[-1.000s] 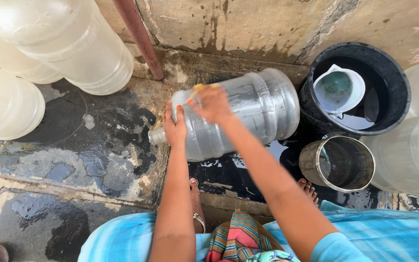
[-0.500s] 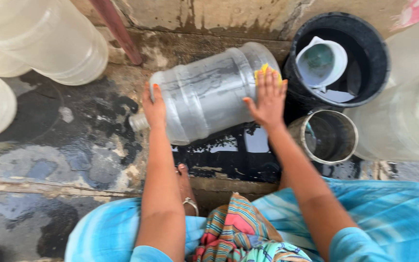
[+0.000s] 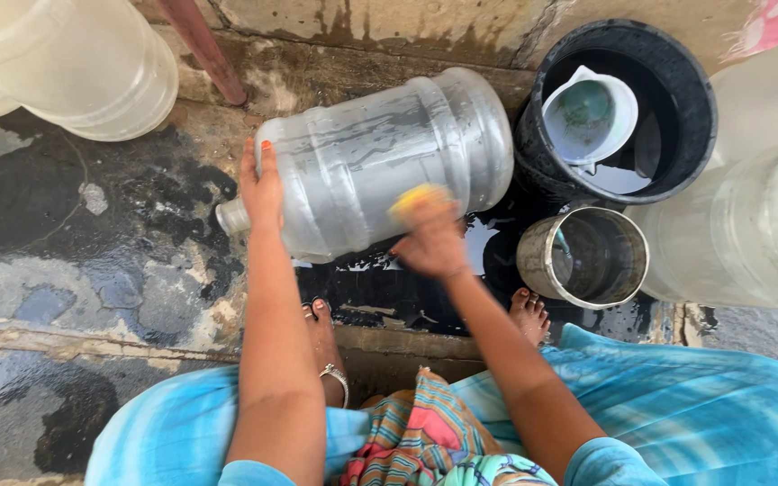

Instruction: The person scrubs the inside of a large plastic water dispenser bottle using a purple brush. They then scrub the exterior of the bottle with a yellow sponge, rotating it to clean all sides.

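Observation:
A large clear plastic water jug lies on its side on the wet stone floor, neck pointing left. My left hand presses on its shoulder near the neck and steadies it. My right hand is blurred and grips a yellow scrub sponge against the jug's near side, toward the base.
A black bucket with water and a white jug in it stands at the right. A steel pot sits below it. More clear water jugs lie at the top left and far right. A reddish pipe runs up the wall. My bare feet rest on the step.
My right hand with the sponge slid from the jug's base end back toward its middle and nearer side. The left hand stayed on the shoulder.

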